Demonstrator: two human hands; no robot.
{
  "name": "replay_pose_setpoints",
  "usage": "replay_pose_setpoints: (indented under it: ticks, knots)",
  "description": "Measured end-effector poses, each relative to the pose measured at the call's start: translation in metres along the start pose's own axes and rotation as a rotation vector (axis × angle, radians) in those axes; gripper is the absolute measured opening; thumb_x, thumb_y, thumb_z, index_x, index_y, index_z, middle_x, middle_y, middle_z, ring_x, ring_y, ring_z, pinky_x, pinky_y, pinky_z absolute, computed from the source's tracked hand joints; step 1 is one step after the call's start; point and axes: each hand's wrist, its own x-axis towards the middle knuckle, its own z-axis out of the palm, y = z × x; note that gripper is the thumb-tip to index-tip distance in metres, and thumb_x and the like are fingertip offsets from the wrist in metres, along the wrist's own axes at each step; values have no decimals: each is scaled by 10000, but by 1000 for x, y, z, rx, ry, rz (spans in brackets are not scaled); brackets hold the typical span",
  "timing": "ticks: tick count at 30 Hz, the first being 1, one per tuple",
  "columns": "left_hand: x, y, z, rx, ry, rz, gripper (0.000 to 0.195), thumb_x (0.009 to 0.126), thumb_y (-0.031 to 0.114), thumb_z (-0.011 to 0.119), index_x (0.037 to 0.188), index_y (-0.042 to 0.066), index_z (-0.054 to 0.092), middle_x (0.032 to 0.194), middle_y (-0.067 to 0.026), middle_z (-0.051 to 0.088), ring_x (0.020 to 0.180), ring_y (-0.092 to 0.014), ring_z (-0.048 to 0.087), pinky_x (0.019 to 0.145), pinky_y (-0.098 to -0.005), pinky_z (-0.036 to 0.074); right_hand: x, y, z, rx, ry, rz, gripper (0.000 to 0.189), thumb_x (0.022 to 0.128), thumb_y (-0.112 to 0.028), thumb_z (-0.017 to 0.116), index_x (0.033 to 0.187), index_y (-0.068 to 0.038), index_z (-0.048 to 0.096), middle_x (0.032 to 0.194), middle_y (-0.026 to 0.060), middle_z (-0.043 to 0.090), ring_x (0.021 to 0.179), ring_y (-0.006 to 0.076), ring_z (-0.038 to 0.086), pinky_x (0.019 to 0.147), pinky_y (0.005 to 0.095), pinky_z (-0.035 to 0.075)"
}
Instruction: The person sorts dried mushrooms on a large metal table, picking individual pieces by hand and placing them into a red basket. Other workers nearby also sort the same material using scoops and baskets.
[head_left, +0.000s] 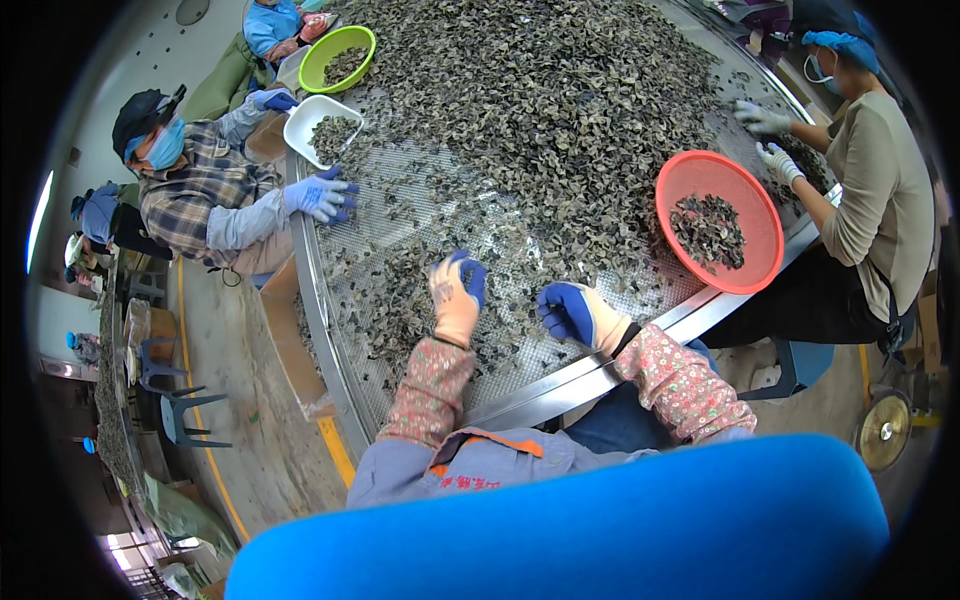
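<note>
Before me is a metal-framed table (547, 401) with a textured, shiny top. Dark dried fungus pieces (555, 97), which look like wood ear, form a large heap at its far side. My left hand (456, 294), in a peach glove with blue-coated fingers, hovers over or touches a smaller scatter of pieces (405, 300). Its fingers are bent, and whether they pinch a piece is unclear. To its right, my right hand (581, 313) wears the same kind of glove near the front edge. Its fingers curl inward, hiding whatever may lie within them.
A red plastic basin (761, 225) holding pieces rests at the right edge. On the left are a white scoop (304, 124) and a green basin (311, 71). Co-workers sit at both sides, one gloved hand (321, 196) reaching in from the left. A cardboard box (281, 322) stands below.
</note>
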Motion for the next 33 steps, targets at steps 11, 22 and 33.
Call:
replay_pose_setpoints:
  ticks: [11,22,33]
  knots:
    - [7,24,-16,-220,54,93,442,934,166,632,1347,18,571,1313,-201,622,1230,-379,566,1112,-483,364,-11,-17,7,216,-39,-6,257,1023,-287,545,1052,-47,632,746,-51,518,583,60,482,451,191,354]
    - [13,36,-4,531,-642,-107,562,985,520,503,1500,305,441,1580,-177,366,1468,-468,262,1120,-750,152,-14,-36,4,117,112,-92,280,1017,-308,534,1051,-62,662,749,-64,533,592,59,498,467,207,381]
    - [-69,-5,-103,566,-623,-41,421,904,401,648,1310,290,652,1517,-131,452,1429,-425,332,1142,-674,180,-42,-52,3,206,59,-140,295,1043,-341,525,1044,-74,652,756,-64,541,604,60,507,486,214,388]
